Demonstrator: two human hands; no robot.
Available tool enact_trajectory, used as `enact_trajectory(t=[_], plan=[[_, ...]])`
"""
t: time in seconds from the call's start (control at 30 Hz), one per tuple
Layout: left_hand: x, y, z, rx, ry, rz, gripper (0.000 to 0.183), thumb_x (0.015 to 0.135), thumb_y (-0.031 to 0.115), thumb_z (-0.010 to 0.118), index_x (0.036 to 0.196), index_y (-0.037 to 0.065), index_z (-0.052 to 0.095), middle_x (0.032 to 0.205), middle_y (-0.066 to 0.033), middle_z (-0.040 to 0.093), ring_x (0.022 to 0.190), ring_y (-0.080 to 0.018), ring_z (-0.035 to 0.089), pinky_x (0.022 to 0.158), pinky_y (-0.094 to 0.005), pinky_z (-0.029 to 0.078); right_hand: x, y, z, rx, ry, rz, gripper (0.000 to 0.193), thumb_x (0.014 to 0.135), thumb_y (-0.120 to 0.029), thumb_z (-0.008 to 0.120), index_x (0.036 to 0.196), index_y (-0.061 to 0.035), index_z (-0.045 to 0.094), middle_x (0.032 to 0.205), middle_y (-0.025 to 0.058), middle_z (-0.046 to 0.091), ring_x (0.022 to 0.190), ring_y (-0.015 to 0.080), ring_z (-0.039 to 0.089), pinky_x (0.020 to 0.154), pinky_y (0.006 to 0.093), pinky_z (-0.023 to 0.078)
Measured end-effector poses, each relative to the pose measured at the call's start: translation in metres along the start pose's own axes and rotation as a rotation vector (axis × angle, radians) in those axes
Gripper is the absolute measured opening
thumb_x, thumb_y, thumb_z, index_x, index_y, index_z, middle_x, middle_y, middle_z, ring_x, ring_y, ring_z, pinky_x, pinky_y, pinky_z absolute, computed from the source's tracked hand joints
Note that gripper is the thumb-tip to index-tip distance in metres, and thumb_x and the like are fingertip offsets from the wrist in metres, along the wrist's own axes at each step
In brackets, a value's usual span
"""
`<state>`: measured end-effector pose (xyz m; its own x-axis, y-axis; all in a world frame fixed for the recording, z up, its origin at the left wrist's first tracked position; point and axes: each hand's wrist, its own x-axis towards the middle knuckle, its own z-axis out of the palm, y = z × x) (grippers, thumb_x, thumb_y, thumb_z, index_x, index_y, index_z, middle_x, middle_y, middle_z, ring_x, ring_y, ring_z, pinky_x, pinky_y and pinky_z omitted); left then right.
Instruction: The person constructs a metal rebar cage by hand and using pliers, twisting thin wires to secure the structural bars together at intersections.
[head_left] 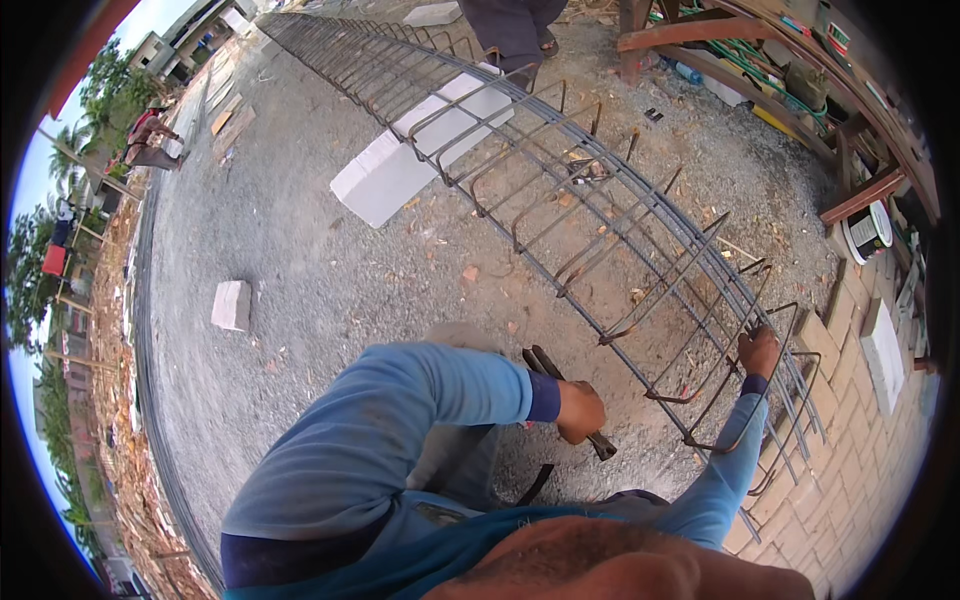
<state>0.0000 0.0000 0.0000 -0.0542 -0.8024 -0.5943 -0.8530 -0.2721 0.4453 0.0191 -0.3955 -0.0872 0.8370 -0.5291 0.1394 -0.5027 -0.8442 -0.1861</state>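
A long rebar cage [600,335] of steel bars and bent stirrups runs from the far left down to my right side. At its near end, my right hand [758,352] is closed around the bars beside a stirrup; the fingertips are partly hidden. My left hand [580,412] is closed on dark pincers [543,362], held low over the gravel to the left of the cage. Two parallel handles stick out past the fist on one side, and a short end [603,448] shows on the other. A pale block [380,185] lies under the cage farther off.
Another person's legs [510,35] stand beyond the cage. A smaller pale block [231,305] sits on the gravel at left. At right are a wooden bench [870,195] with clutter, a white bucket [868,232] and paving bricks [840,430]. A distant person [150,140] bends at far left.
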Motion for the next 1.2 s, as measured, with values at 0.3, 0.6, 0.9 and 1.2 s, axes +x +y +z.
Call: enact_trajectory(t=[0.3, 0.6, 0.9, 1.2], plan=[[0.021, 0.023, -0.008, 0.087, -0.060, 0.044, 0.021, 0.068, 0.016, 0.062, 0.080, 0.003, 0.073, 0.078, -0.0165, 0.069, 0.079, -0.0325, 0.068, 0.067, -0.0424, 0.053, -0.050, -0.038, -0.046, 0.269, -0.080, -0.092, 0.028, 0.073, -0.030, 0.067, 0.077, -0.0026, 0.060, 0.072, 0.0178, 0.064, 0.069, 0.0364, 0.063, 0.065, 0.0434, 0.049], [0.047, 0.053, -0.004, 0.146, -0.056, 0.117, 0.023, 0.066, 0.018, 0.063, 0.081, 0.004, 0.073, 0.078, -0.0157, 0.069, 0.078, -0.0325, 0.068, 0.065, -0.0442, 0.053, -0.087, -0.052, -0.074, 0.389, -0.057, -0.194, 0.036, 0.076, -0.030, 0.070, 0.072, 0.0022, 0.056, 0.063, 0.0174, 0.057, 0.056, 0.0279, 0.055, 0.057, 0.0379, 0.046], [0.060, 0.072, 0.005, 0.247, -0.041, 0.204, 0.023, 0.065, 0.019, 0.063, 0.080, 0.004, 0.073, 0.078, -0.0145, 0.069, 0.077, -0.0319, 0.068, 0.063, -0.0460, 0.053, -0.092, -0.054, -0.059, 0.523, -0.531, -0.282, 0.049, 0.081, -0.039, 0.072, 0.062, 0.0044, 0.058, 0.051, 0.0133, 0.046, 0.049, 0.0189, 0.038, 0.048, 0.0393, 0.033], [0.048, 0.058, 0.003, 0.197, -0.060, 0.114, 0.024, 0.070, 0.019, 0.063, 0.085, 0.004, 0.073, 0.086, -0.0155, 0.070, 0.086, -0.0318, 0.068, 0.070, -0.0447, 0.053, -0.080, -0.079, -0.046, 0.402, -0.297, -0.193, 0.046, 0.080, -0.044, 0.070, 0.085, 0.0018, 0.065, 0.074, 0.0199, 0.066, 0.071, 0.0344, 0.066, 0.064, 0.0402, 0.050]])
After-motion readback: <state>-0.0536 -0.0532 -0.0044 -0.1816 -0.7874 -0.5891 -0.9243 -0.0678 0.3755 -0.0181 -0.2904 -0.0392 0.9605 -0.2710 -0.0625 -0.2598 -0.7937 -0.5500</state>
